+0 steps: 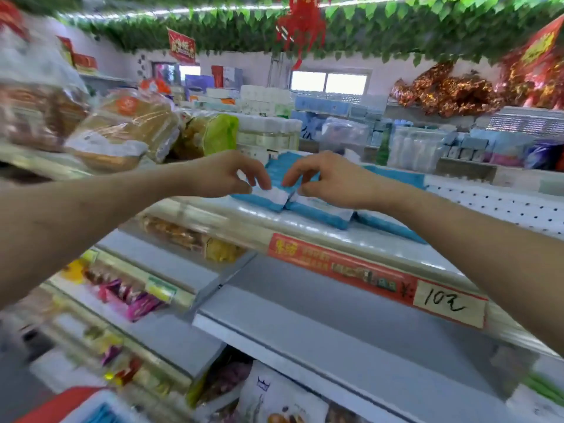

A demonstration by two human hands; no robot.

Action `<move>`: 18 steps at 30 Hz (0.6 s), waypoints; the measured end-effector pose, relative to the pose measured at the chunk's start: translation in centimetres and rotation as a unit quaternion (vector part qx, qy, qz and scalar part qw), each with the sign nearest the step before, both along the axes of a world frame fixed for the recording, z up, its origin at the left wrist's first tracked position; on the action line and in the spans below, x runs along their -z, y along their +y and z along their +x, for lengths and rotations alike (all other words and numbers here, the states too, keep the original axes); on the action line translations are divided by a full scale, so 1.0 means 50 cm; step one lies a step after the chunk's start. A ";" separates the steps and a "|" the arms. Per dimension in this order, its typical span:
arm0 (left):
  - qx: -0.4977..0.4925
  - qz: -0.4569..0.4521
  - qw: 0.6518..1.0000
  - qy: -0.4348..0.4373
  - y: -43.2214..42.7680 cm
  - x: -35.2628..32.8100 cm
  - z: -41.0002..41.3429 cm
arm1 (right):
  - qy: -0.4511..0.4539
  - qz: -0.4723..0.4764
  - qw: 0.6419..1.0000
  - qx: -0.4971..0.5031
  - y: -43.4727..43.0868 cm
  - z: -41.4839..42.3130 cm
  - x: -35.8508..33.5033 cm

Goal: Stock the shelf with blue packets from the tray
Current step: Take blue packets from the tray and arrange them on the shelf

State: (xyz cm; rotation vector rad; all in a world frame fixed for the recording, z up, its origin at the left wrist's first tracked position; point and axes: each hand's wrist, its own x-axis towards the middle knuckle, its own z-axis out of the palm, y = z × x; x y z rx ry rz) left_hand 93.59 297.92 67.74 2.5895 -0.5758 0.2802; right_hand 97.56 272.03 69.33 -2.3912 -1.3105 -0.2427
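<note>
Blue packets with white ends lie in a row on the top shelf (pixel 335 236). My left hand (pixel 219 174) pinches the white end of the left blue packet (pixel 262 198). My right hand (pixel 329 178) pinches the near end of the middle blue packet (pixel 323 213). A third blue packet (pixel 387 224) lies to the right, partly hidden by my right forearm. More blue packets (pixel 280 167) lie behind my hands. The red tray (pixel 70 404) shows at the bottom left corner, with a bit of blue inside; the picture is blurred.
Bagged bread (pixel 122 129) sits on the shelf to the left. A red price strip with a handwritten tag (pixel 448 303) runs along the shelf's front edge. Lower shelves (pixel 305 325) hold snack packs at left. A perforated white panel (pixel 500 206) lies at right.
</note>
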 end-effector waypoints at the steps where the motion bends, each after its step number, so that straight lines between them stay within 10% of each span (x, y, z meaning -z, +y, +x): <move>1: -0.033 -0.007 0.999 0.008 0.048 0.017 -0.039 | 0.005 -0.001 1.000 -0.031 0.053 -0.014 0.014; 18: -0.424 -0.070 0.865 0.257 0.377 0.641 -0.734 | 0.124 -0.245 0.900 -0.337 0.588 -0.296 0.608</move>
